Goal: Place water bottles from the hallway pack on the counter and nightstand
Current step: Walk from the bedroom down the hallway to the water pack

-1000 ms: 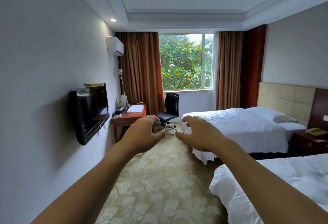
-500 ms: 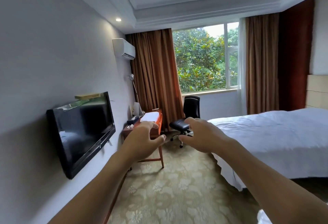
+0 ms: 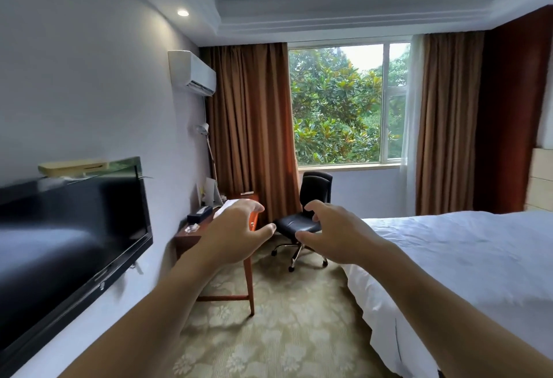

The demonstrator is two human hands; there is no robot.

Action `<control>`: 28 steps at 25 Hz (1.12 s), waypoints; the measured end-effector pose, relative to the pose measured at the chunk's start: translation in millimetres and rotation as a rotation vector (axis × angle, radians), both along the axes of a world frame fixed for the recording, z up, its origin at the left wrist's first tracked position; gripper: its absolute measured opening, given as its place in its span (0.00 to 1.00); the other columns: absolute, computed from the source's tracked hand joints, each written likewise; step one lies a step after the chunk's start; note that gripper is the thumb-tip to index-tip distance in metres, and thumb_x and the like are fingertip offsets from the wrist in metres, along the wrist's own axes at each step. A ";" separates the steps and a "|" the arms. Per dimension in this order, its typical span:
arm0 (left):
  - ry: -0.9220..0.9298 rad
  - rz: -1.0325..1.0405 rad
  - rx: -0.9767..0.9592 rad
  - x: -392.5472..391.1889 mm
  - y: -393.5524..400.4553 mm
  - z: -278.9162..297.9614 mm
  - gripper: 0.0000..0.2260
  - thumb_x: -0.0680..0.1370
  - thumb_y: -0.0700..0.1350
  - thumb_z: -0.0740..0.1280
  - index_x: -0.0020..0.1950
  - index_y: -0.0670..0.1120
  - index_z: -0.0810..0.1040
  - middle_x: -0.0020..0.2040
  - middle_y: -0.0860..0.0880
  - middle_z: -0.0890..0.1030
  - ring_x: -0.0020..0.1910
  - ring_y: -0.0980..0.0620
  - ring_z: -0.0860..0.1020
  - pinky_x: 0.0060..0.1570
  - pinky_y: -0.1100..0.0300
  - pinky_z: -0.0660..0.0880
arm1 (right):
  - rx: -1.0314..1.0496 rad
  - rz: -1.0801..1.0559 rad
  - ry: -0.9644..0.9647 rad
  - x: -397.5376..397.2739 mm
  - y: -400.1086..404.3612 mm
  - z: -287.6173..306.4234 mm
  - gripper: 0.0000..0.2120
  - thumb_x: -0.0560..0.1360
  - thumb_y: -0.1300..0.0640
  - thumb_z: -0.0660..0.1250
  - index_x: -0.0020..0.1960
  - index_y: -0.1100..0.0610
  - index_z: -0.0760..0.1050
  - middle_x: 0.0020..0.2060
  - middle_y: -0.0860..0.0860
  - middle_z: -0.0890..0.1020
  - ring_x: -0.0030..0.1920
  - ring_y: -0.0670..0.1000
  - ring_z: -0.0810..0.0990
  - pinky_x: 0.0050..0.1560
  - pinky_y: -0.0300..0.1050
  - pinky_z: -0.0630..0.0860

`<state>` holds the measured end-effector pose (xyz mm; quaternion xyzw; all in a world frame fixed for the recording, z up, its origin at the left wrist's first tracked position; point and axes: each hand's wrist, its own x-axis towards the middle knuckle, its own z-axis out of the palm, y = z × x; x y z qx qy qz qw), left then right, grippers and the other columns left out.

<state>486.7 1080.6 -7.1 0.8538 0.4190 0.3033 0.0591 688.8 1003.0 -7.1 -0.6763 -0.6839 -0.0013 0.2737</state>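
Observation:
Both my arms reach forward at chest height in a hotel room. My left hand [image 3: 236, 234] is open with curled, spread fingers and holds nothing. My right hand [image 3: 332, 234] is likewise open and empty, a short gap from the left. No water bottle or bottle pack shows in this view. A wooden desk [image 3: 191, 235] stands against the left wall just beyond my left hand, with a black tissue box [image 3: 200, 214] and a folded white towel [image 3: 225, 207] on it. The nightstand is out of view.
A wall-mounted black TV [image 3: 68, 246] juts out at the near left. A black office chair [image 3: 305, 219] stands by the desk under the window [image 3: 347, 105]. A white bed [image 3: 457, 270] fills the right. Patterned carpet [image 3: 287, 326] runs between wall and bed.
The view has moved forward along the aisle and turned left; the desk, chair and TV are closer. The second bed and nightstand have left view. Both hands stay open and empty.

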 end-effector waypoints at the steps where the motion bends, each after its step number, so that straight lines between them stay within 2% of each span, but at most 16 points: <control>1: -0.008 -0.011 0.002 9.3 34.6 -0.2 0.24 0.76 0.57 0.68 0.69 0.47 0.74 0.68 0.49 0.77 0.66 0.51 0.74 0.65 0.53 0.72 | 0.000 -0.008 0.007 10.2 34.0 -3.2 0.31 0.74 0.41 0.66 0.73 0.52 0.66 0.63 0.52 0.78 0.57 0.53 0.77 0.54 0.48 0.76; 4: -0.069 -0.044 -0.003 39.7 151.2 11.5 0.24 0.77 0.55 0.68 0.70 0.45 0.73 0.68 0.49 0.76 0.65 0.52 0.74 0.61 0.61 0.70 | -0.004 -0.037 -0.006 40.7 144.9 -1.3 0.32 0.74 0.40 0.66 0.73 0.53 0.65 0.65 0.53 0.77 0.61 0.54 0.77 0.58 0.50 0.75; 6: -0.075 -0.063 0.011 63.1 226.0 25.6 0.23 0.77 0.55 0.67 0.69 0.46 0.74 0.68 0.50 0.77 0.66 0.53 0.74 0.62 0.62 0.68 | 0.007 -0.054 0.005 59.6 213.3 7.8 0.31 0.75 0.41 0.66 0.73 0.53 0.65 0.66 0.52 0.77 0.62 0.54 0.76 0.59 0.48 0.75; 9: -0.051 -0.110 0.011 98.7 317.7 34.1 0.24 0.77 0.56 0.67 0.70 0.46 0.73 0.69 0.50 0.76 0.68 0.53 0.74 0.67 0.57 0.70 | 0.026 -0.082 0.009 84.1 298.4 17.8 0.31 0.75 0.40 0.66 0.73 0.52 0.66 0.66 0.52 0.77 0.62 0.53 0.77 0.59 0.48 0.75; 16: -0.016 -0.076 0.017 130.9 461.2 31.0 0.24 0.76 0.57 0.67 0.69 0.47 0.74 0.69 0.50 0.77 0.68 0.53 0.74 0.67 0.55 0.71 | 0.057 -0.052 0.017 123.6 450.6 19.4 0.29 0.75 0.41 0.66 0.71 0.52 0.67 0.62 0.52 0.79 0.59 0.53 0.78 0.57 0.50 0.76; 21: -0.036 0.074 0.005 130.4 542.5 25.5 0.23 0.76 0.55 0.69 0.68 0.46 0.74 0.64 0.49 0.79 0.61 0.52 0.77 0.61 0.57 0.74 | 0.075 0.053 0.003 138.0 554.5 14.6 0.29 0.75 0.41 0.66 0.72 0.52 0.68 0.62 0.52 0.79 0.60 0.54 0.78 0.58 0.52 0.76; 24: -0.068 0.197 0.051 121.2 584.9 28.5 0.22 0.75 0.56 0.70 0.66 0.48 0.75 0.62 0.51 0.80 0.56 0.54 0.78 0.56 0.59 0.74 | 0.113 0.125 -0.024 145.4 627.2 21.3 0.28 0.75 0.41 0.66 0.70 0.53 0.69 0.61 0.52 0.79 0.60 0.54 0.78 0.59 0.52 0.76; 28: -0.065 0.475 0.049 65.2 617.7 31.9 0.22 0.75 0.56 0.70 0.65 0.47 0.75 0.62 0.51 0.80 0.61 0.51 0.77 0.60 0.58 0.72 | 0.123 0.355 -0.016 91.2 724.2 31.0 0.26 0.75 0.42 0.66 0.68 0.54 0.71 0.60 0.52 0.80 0.59 0.56 0.78 0.57 0.51 0.75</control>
